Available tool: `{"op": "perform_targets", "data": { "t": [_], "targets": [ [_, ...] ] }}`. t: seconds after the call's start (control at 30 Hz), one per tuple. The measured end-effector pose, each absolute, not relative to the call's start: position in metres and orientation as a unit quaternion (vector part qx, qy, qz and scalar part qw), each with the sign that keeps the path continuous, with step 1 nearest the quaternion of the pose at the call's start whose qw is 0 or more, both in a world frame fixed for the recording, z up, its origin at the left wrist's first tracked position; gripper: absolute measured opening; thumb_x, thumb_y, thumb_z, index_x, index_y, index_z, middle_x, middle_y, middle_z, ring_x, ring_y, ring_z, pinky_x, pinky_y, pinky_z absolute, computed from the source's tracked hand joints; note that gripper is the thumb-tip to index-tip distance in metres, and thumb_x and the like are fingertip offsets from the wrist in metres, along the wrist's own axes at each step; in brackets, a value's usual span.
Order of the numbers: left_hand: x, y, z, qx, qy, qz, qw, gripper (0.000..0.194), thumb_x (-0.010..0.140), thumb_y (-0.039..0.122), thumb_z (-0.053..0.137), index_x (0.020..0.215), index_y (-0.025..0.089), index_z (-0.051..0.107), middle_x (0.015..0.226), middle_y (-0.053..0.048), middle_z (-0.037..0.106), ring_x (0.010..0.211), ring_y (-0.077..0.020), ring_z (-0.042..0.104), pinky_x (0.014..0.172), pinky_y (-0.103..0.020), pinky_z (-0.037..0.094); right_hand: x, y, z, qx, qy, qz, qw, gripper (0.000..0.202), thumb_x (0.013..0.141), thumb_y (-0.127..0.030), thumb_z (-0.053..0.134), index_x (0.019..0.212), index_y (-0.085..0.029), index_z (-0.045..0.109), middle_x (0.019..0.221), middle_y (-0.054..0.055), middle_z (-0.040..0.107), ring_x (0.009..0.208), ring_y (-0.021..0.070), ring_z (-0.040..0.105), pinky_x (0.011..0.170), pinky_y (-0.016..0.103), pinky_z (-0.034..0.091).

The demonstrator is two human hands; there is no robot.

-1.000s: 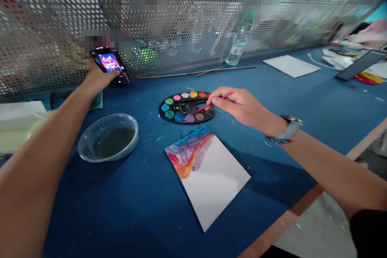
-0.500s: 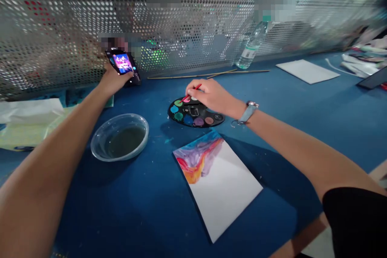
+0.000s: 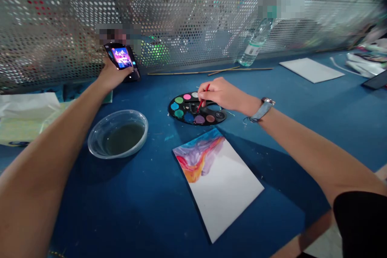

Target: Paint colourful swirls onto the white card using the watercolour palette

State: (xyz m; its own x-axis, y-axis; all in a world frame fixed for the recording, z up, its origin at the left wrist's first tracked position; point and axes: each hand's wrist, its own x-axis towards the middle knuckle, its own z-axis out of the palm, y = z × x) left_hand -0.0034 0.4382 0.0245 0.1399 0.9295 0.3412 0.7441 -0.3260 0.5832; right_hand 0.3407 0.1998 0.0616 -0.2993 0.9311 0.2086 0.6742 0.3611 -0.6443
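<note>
My left hand (image 3: 113, 73) is wrapped round a phone (image 3: 122, 58) whose lit screen shows a purple and pink picture, near the back of the table. Pinched in my right hand (image 3: 219, 93) is a thin red brush (image 3: 203, 97), tip down over the middle of a black palette (image 3: 195, 107) with round paint wells of several colours. Below the palette lies a white canvas (image 3: 229, 185), painted blue, purple, red and orange at its upper left. A clear bowl (image 3: 143, 131) of dark water stands left of the palette.
A perforated metal screen (image 3: 193, 24) rises behind the blue table (image 3: 145, 209). Against it stand a water bottle (image 3: 254, 48) and thin sticks (image 3: 187, 73). A blank white board (image 3: 311, 69) lies back right; papers (image 3: 28, 109) lie at the left.
My right hand has moved right, taking the brush from the green well to the palette's dark middle. My left hand still holds the phone. The view has shifted slightly.
</note>
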Motion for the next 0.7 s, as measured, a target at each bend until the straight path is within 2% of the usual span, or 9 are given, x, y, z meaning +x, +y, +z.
{"op": "perform_targets", "data": {
  "t": [0.13, 0.23, 0.3, 0.4, 0.5, 0.6, 0.7],
  "targets": [
    [-0.005, 0.439, 0.025, 0.730, 0.579, 0.339, 0.128, 0.057, 0.099, 0.037, 0.071, 0.149, 0.020, 0.052, 0.157, -0.014, 0.047, 0.139, -0.0346, 0.051, 0.116, -0.062, 0.042, 0.341, 0.193, 0.068, -0.522, -0.762, 0.203, 0.325, 0.023, 0.092, -0.027, 0.057, 0.072, -0.020, 0.065, 0.072, 0.003, 0.073, 0.068, 0.0160, 0.062, 0.075, 0.034, 0.046],
    [-0.007, 0.440, 0.025, 0.741, 0.570, 0.329, 0.130, 0.055, 0.100, 0.035, 0.071, 0.149, 0.018, 0.052, 0.154, -0.014, 0.050, 0.136, -0.0315, 0.055, 0.114, -0.059, 0.045, 0.326, 0.177, 0.081, -0.484, -0.741, 0.231, 0.404, 0.020, 0.094, -0.028, 0.058, 0.077, -0.021, 0.065, 0.077, 0.003, 0.073, 0.074, 0.0168, 0.065, 0.076, 0.033, 0.048],
    [-0.007, 0.439, 0.025, 0.745, 0.566, 0.328, 0.129, 0.054, 0.100, 0.035, 0.071, 0.148, 0.018, 0.052, 0.154, -0.014, 0.050, 0.136, -0.0315, 0.054, 0.114, -0.059, 0.046, 0.303, 0.166, 0.090, -0.422, -0.749, 0.283, 0.426, 0.019, 0.097, -0.030, 0.056, 0.084, -0.021, 0.065, 0.085, 0.002, 0.074, 0.082, 0.0174, 0.068, 0.080, 0.033, 0.049],
    [-0.005, 0.437, 0.025, 0.745, 0.567, 0.329, 0.122, 0.053, 0.099, 0.035, 0.071, 0.146, 0.019, 0.054, 0.155, -0.014, 0.049, 0.138, -0.0334, 0.053, 0.114, -0.060, 0.046, 0.253, 0.162, 0.097, -0.320, -0.835, 0.277, 0.351, 0.021, 0.102, -0.031, 0.052, 0.094, -0.020, 0.069, 0.099, 0.003, 0.077, 0.093, 0.0183, 0.067, 0.089, 0.034, 0.047],
    [-0.003, 0.436, 0.027, 0.752, 0.563, 0.323, 0.119, 0.050, 0.099, 0.035, 0.072, 0.144, 0.019, 0.057, 0.153, -0.014, 0.051, 0.137, -0.0333, 0.054, 0.113, -0.059, 0.047, 0.201, 0.179, 0.098, -0.274, -0.922, 0.148, 0.230, 0.021, 0.102, -0.026, 0.051, 0.096, -0.020, 0.070, 0.096, 0.004, 0.075, 0.104, 0.0228, 0.064, 0.103, 0.042, 0.035],
    [-0.002, 0.437, 0.029, 0.762, 0.553, 0.317, 0.118, 0.046, 0.098, 0.035, 0.073, 0.139, 0.019, 0.060, 0.151, -0.013, 0.054, 0.138, -0.0328, 0.054, 0.114, -0.058, 0.047, 0.161, 0.202, 0.099, -0.273, -0.942, 0.147, 0.126, 0.023, 0.096, -0.019, 0.049, 0.081, -0.019, 0.066, 0.080, -0.001, 0.072, 0.091, 0.0197, 0.064, 0.104, 0.043, 0.030],
    [-0.002, 0.439, 0.030, 0.765, 0.547, 0.316, 0.123, 0.045, 0.098, 0.034, 0.072, 0.138, 0.016, 0.060, 0.153, -0.015, 0.052, 0.141, -0.0328, 0.052, 0.115, -0.060, 0.043, 0.140, 0.219, 0.098, -0.293, -0.930, 0.189, 0.117, 0.022, 0.091, -0.017, 0.051, 0.072, -0.019, 0.062, 0.072, -0.007, 0.071, 0.082, 0.0156, 0.062, 0.105, 0.041, 0.030]
  ]
}}
